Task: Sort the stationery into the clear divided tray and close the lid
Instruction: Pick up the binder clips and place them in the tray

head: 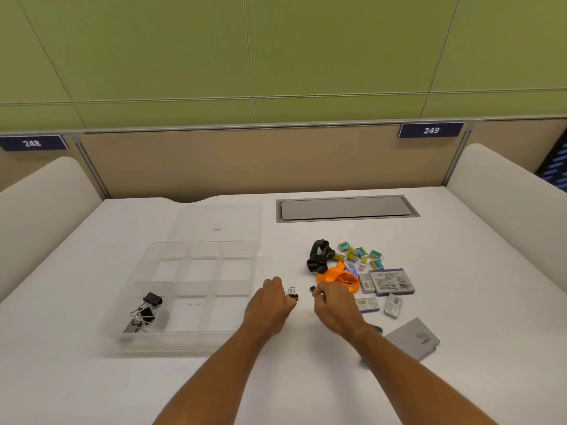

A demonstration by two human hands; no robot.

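While both forearms reach in from the bottom edge, the left hand (pixel 270 305) pinches a small binder clip (pixel 293 293) at its fingers, the clip's wire loops showing just past the knuckles, low over the white bench (pixel 306 394). The right hand (pixel 333 308) has its fingers curled around a small dark thing (pixel 312 289); only a corner pokes out, so I cannot tell what it is. The two hands are near each other but apart.

Left of them sits the clear divided tray (pixel 181 338), its walls hard to trace against the bench. Several black binder clips (pixel 144 312) lie in its near-left compartment; the other compartments are hard to read through the plastic. The clear lid (pixel 214 220) lies flat behind the tray, nearly invisible but for a small pale knob.

Right of the hands lies the unsorted heap: a black strap (pixel 319 256), an orange lanyard (pixel 339 277) partly hidden behind the right hand, small teal and yellow boxes (pixel 362 254), and grey staple boxes (pixel 391 282) with print too small to read. A grey booklet (pixel 412 338) lies nearer, beside the right forearm, which covers most of a teal item (pixel 376 329).
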